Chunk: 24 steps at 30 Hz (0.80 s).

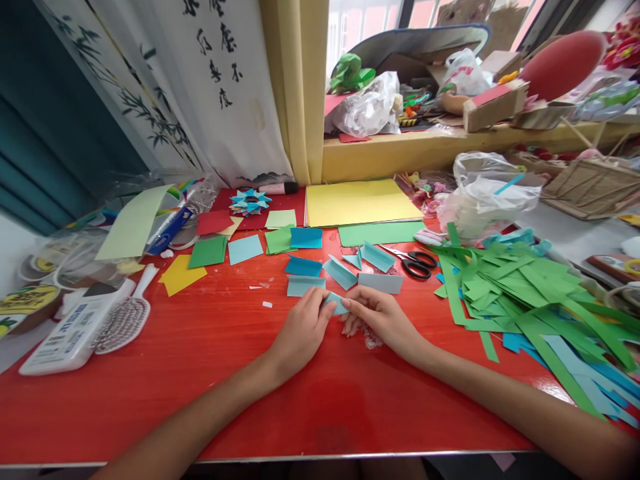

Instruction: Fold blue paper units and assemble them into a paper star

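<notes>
Between my two hands is a small light blue piece of folded paper point(337, 305). My left hand point(306, 327) pinches its left side with thumb and fingers. At its right side my right hand point(383, 317) grips the edge between thumb and forefinger, the other fingers curled below. Just beyond lie several creased blue papers, among them a light blue one point(306, 286), a darker blue one point(303, 267) and a grey-blue one point(380, 283). Black-handled scissors point(417, 264) rest to the right of these, partly open.
A heap of green paper strips point(530, 287) covers the right side of the red table point(240, 400). Yellow sheets point(363, 203) and a blue folded paper ring point(250, 202) lie at the back. A hairbrush point(125, 320) and a white bottle point(75, 333) are at left.
</notes>
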Tool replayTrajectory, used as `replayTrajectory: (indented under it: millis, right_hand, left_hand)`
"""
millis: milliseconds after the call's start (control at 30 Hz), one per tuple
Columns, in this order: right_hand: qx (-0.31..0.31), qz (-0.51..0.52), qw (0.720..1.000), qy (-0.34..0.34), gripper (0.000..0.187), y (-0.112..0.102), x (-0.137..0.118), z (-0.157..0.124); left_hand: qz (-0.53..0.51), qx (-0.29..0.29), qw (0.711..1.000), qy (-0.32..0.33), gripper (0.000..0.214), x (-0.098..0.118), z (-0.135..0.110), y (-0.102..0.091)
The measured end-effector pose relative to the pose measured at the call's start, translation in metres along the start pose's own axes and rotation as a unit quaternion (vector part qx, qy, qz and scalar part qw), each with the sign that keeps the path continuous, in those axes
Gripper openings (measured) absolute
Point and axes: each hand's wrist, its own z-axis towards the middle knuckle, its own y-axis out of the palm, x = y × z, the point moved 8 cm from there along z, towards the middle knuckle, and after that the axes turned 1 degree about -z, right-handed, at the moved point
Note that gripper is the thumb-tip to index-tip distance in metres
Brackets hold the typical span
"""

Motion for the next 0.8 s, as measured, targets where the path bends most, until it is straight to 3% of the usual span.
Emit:
replayTrajectory:
  millis: [167, 500, 600, 700, 800]
  right_hand:
    - [-0.01, 0.009, 1.0, 0.008, 0.025, 0.002, 0.001, 0.0]
    - [0.048, -0.001, 0.998, -0.028, 0.021, -0.01, -0.004, 0.001]
    - [0.041, 0.005, 0.999, -0.009, 0.023, -0.01, 0.0, 0.004]
    - [0.03, 0.011, 0.999, 0.01, 0.026, -0.009, 0.004, 0.006]
    - [0.038, 0.013, 0.999, 0.005, 0.025, -0.011, 0.003, 0.006]
  left_hand:
    - [-0.019, -0.028, 0.999, -0.018, 0.019, -0.001, -0.003, 0.004]
    - [-0.149, -0.035, 0.986, -0.071, 0.017, -0.017, 0.005, 0.001]
    - [-0.125, -0.039, 0.99, -0.053, 0.016, -0.014, 0.006, -0.002]
    - [-0.062, 0.002, 0.998, -0.001, 0.016, -0.004, 0.006, -0.01]
    - [-0.085, 0.019, 0.996, 0.009, 0.019, 0.0, 0.004, -0.013]
